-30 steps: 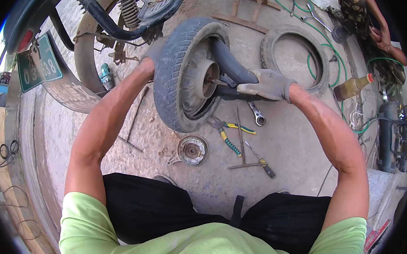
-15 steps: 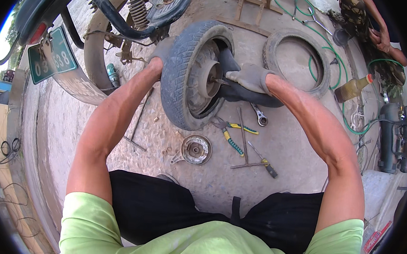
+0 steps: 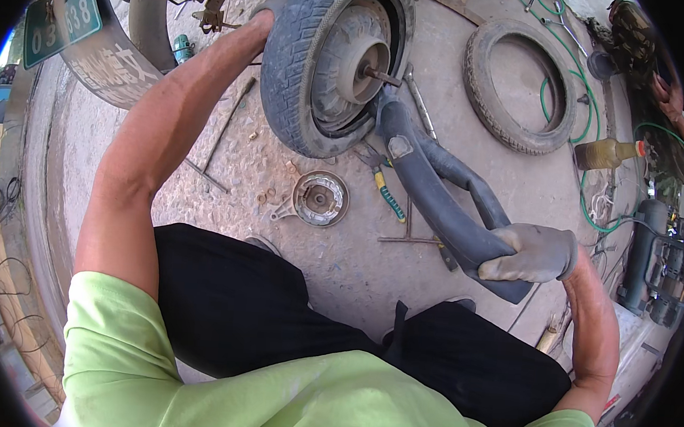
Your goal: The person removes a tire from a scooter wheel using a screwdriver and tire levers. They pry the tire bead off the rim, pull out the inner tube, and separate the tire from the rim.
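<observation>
- Around the wheel [image 3: 336, 66], clock read from its hub: at 9 o'clock, the rear of a motorbike [image 3: 118, 63], with a metal bracket [image 3: 212, 6] near the left hand [image 3: 280, 1].
- On the floor [image 3: 337, 281]: at 8 o'clock a T-shaped bar [image 3: 229, 124], at 6 a round brake plate [image 3: 321, 199], at 4 a wrench [image 3: 422, 104], just beside the tyre.
- At 5 o'clock, pliers [image 3: 389, 193] with yellow-and-green handles; farther out, a second T-shaped bar [image 3: 407, 240] and a screwdriver [image 3: 448, 259], both partly covered by the inner tube [image 3: 445, 209].
- Towards 3 o'clock, a loose tyre [image 3: 479, 72], then a green hose [image 3: 599, 112], a bottle [image 3: 608, 154] and another person's hand [image 3: 669, 100].
- Wheel at 12 o'clock in the view, standing upright, open face and axle [image 3: 382, 76] pointing towards 3 to 4 o'clock.
- Tube stretched away from the wheel, long axis running from 11 to 5 o'clock, upper end beside the axle.
- Right hand [image 3: 533, 255], in a grey glove, clenched around the tube's lower end.
- Left hand gloved too, against the wheel's far side at 10 to 11 o'clock; fingers hidden, grip impossible to tell.
</observation>
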Tool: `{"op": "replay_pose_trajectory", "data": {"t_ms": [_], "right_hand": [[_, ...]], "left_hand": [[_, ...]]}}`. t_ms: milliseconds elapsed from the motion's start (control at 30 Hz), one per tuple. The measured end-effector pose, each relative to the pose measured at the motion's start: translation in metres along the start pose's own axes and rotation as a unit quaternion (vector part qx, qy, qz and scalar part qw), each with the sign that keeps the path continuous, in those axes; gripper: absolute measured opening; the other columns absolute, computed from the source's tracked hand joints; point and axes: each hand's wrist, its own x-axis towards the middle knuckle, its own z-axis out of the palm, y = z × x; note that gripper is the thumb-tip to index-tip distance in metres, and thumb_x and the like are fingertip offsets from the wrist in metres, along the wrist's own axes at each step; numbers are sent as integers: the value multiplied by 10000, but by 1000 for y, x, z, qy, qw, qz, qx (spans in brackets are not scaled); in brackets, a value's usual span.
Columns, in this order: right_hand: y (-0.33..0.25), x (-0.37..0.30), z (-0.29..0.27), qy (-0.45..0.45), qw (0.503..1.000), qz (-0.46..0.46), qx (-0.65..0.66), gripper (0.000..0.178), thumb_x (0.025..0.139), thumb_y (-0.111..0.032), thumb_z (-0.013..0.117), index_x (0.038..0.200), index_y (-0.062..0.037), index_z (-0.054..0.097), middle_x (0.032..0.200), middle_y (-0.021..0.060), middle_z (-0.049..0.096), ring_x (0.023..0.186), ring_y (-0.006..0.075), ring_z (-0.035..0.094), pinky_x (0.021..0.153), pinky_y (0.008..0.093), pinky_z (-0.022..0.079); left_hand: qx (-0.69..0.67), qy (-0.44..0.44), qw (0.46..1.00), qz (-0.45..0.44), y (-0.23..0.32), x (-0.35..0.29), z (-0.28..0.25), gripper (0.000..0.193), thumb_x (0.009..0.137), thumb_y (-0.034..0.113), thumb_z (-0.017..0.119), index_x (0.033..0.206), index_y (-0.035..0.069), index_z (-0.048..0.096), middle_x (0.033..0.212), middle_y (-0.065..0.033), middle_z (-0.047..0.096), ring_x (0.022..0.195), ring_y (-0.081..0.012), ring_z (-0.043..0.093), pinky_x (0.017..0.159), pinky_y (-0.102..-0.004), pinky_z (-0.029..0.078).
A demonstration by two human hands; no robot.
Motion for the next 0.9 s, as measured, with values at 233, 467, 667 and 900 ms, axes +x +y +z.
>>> {"op": "replay_pose_trajectory", "data": {"t_ms": [233,467,667,900], "right_hand": [[79,-74,-39,253,935,-92,231,622,900,-371,844,1308,55,647,965,68,725,718,130,692,626,281,572],[216,-102,-111,244,838,-298,387,564,1102,-571,571,1140,-10,621,602,-16,499,421,84,408,425,261,382],[231,-61,-127,328,801,-132,483,566,1124,-573,517,1236,-34,647,689,-27,585,524,103,527,536,311,486],[261,-2,-179,551,807,43,207,543,1063,-486,664,1391,-54,625,980,17,693,771,117,629,672,285,474]], "left_hand": [[33,13,999,-6,20,-27,-15,362,1001,283,746,1255,26,767,1133,-145,794,942,-184,703,864,-390,576],[58,21,998,3,39,-38,-10,364,1000,271,758,1265,22,763,1130,-122,788,940,-167,689,857,-377,576],[54,32,998,14,49,-47,-9,366,999,262,769,1273,19,761,1127,-103,782,938,-152,677,851,-367,577],[-8,31,999,26,49,-42,-2,370,998,250,781,1283,16,758,1124,-81,776,935,-135,663,844,-355,577]]}}
